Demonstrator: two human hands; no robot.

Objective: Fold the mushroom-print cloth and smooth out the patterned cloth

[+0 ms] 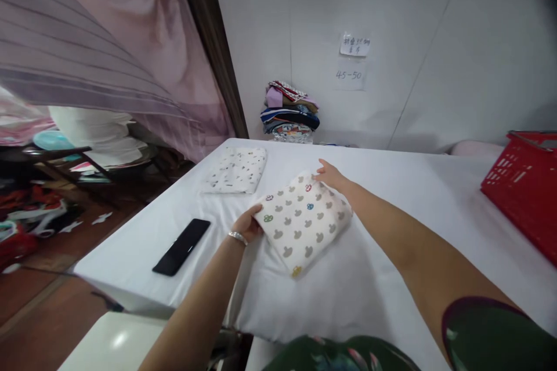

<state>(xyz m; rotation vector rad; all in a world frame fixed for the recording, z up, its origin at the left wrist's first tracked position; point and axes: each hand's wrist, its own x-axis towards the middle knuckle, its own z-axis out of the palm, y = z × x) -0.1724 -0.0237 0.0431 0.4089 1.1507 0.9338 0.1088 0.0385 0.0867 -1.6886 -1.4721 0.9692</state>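
A folded white cloth (300, 223) printed with grey and a few coloured mushrooms lies on the white-covered table in front of me. My left hand (248, 225), with a silver bracelet at the wrist, grips its left corner, thumb on top. At the far corner is my right hand (331, 176), its fingers apart and a fingertip touching the cloth's edge. My right forearm passes just beside the cloth's right corner. Farther back on the left, a second folded white cloth (238, 169) with small dark prints rests flat, apart from both hands.
A black phone (181, 246) lies near the table's left edge. Against the wall stands a stack of folded fabrics (290, 110). On the right is a red plastic basket (524, 185). A pink curtain (174, 52) hangs at left, and a white stool (115, 339) stands below.
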